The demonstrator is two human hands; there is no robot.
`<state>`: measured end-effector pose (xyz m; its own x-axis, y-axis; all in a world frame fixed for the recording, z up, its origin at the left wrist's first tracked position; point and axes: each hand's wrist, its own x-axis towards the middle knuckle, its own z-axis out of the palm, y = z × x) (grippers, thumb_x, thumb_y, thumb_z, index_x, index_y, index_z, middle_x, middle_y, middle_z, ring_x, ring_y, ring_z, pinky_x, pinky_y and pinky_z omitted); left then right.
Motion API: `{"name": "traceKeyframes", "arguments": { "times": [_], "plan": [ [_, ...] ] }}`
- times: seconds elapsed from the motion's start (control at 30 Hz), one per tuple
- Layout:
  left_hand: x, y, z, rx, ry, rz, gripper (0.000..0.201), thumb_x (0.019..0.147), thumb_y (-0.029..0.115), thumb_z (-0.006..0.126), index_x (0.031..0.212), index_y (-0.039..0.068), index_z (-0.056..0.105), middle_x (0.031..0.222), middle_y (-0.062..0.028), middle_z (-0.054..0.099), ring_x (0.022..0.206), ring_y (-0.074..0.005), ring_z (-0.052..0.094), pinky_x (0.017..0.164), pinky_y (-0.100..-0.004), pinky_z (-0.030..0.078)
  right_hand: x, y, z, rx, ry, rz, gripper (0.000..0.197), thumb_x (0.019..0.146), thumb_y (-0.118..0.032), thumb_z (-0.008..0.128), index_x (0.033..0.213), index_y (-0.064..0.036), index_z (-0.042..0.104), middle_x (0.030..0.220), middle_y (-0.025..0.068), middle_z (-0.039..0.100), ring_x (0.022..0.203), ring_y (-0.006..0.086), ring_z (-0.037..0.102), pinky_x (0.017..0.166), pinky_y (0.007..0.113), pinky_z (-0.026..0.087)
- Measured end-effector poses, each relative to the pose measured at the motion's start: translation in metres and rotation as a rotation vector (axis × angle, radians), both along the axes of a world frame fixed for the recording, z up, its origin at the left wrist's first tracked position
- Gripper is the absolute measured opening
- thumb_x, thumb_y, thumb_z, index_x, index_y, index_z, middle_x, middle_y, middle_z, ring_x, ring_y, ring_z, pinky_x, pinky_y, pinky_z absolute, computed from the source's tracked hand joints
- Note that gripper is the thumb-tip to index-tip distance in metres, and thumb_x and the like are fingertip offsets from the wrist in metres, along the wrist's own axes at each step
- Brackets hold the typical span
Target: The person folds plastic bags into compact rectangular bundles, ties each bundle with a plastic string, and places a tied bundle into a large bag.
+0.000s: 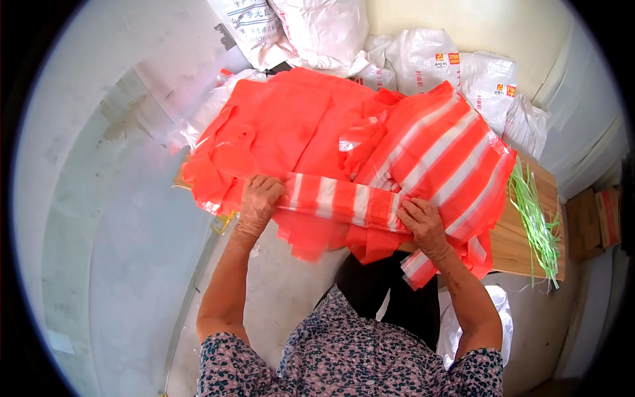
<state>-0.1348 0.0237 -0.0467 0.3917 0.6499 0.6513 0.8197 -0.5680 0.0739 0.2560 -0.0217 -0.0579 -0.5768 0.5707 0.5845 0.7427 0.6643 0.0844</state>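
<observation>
A long folded band of red-and-white striped plastic bags (340, 201) lies across the near side of the pile. At its left end my left hand (262, 198) has its fingers closed over the plastic. My right hand (421, 221) grips the band's right end, thumb and fingers bent around it. Behind the band spreads a heap of plain red plastic sheets (284, 122). To the right rests a stack of red bags with wide white stripes (443, 159), one loose end hanging below my right wrist.
A wooden table (529, 258) carries the pile; green plastic strands (534, 221) lie at its right end. Full white sacks (426, 63) line the far side. Cardboard boxes (585, 221) stand at the right. Beneath the table's near edge sits a white plastic bag (496, 308).
</observation>
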Motion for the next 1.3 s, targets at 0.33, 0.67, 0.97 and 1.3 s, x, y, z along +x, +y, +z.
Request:
{"name": "traceKeyframes", "arguments": {
  "times": [0.33, 0.67, 0.97, 1.3],
  "plan": [
    [0.089, -0.021, -0.004, -0.218, 0.027, -0.029, 0.028, 0.083, 0.022, 0.063, 0.11, 0.013, 0.063, 0.127, -0.008, 0.054, 0.126, -0.0272, 0.044, 0.108, -0.0532, 0.024, -0.006, -0.006, 0.014, -0.114, 0.081, 0.005, 0.024, 0.073, -0.002, 0.057, 0.095, -0.0004, 0.065, 0.107, 0.0127, 0.061, 0.101, 0.0286, 0.056, 0.086, 0.039, 0.046],
    [0.091, -0.022, -0.021, -0.047, 0.014, -0.059, 0.029, 0.074, 0.019, 0.069, 0.101, 0.012, 0.06, 0.119, -0.005, 0.058, 0.117, -0.0263, 0.051, 0.101, -0.0582, 0.03, -0.118, 0.029, 0.001, -0.136, 0.279, -0.026, 0.048, 0.083, -0.023, 0.063, 0.121, 0.004, 0.051, 0.129, 0.0202, 0.05, 0.124, 0.035, 0.045, 0.103, 0.045, 0.035],
    [0.085, -0.023, -0.032, -0.005, -0.023, -0.047, 0.03, 0.073, 0.021, 0.07, 0.101, 0.015, 0.063, 0.118, -0.0044, 0.06, 0.115, -0.0254, 0.053, 0.101, -0.0594, 0.027, -0.071, -0.026, -0.015, -0.365, 0.123, -0.496, 0.074, 0.078, -0.044, 0.064, 0.129, 0.0065, 0.044, 0.137, 0.0223, 0.042, 0.131, 0.0353, 0.035, 0.11, 0.05, 0.021],
    [0.091, -0.019, -0.041, 0.051, 0.002, -0.025, 0.027, 0.076, 0.024, 0.069, 0.101, 0.015, 0.064, 0.118, -0.004, 0.06, 0.116, -0.0242, 0.053, 0.103, -0.056, 0.028, -0.104, -0.004, 0.004, -0.201, 0.13, -0.292, 0.061, 0.081, -0.036, 0.064, 0.13, -0.0045, 0.047, 0.139, 0.0173, 0.04, 0.13, 0.0363, 0.034, 0.107, 0.054, 0.023]
  ]
}}
